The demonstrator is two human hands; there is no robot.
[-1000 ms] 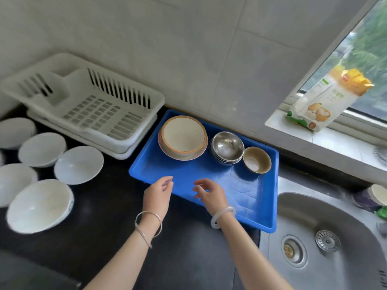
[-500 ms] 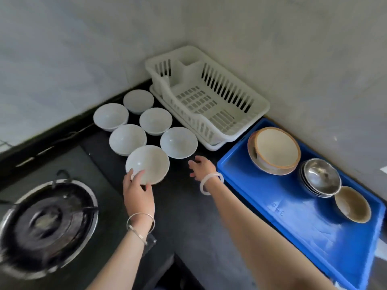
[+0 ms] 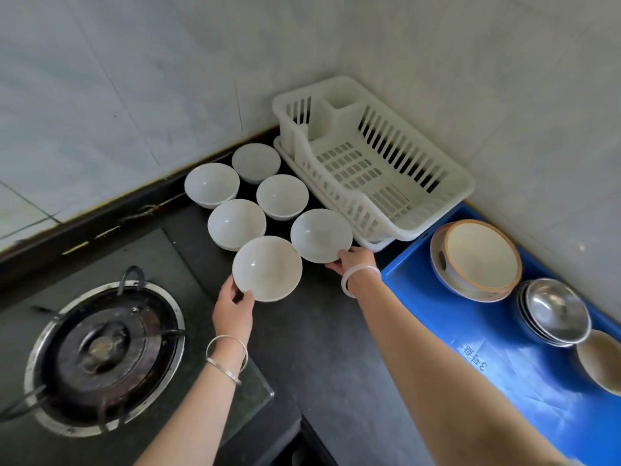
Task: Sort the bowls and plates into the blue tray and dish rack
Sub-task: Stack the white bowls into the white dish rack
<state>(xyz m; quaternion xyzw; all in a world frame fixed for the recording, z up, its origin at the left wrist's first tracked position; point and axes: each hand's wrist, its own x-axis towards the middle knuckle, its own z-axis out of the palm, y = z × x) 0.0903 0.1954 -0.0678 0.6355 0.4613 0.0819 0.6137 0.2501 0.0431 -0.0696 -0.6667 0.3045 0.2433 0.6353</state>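
Note:
Several white bowls stand on the dark counter left of the white dish rack [image 3: 420,193]. My left hand [image 3: 232,306] grips the near rim of the closest white bowl [image 3: 267,268]. My right hand [image 3: 353,260] holds the near rim of the bowl beside it [image 3: 321,234], next to the rack. Other white bowls [image 3: 237,223] sit behind them. The blue tray [image 3: 504,375] on the right holds a brown-rimmed bowl on a plate [image 3: 479,258], stacked steel bowls [image 3: 554,312] and a small tan bowl [image 3: 601,361].
A gas burner [image 3: 100,354] sits at the lower left, close to my left forearm. Tiled walls meet in the corner behind the rack. Dark countertop [image 3: 322,348] stretches between the burner and the tray.
The view swung left from the tray to the white bowls. Both hands moved from the tray's front edge to the two nearest bowls and closed on their rims.

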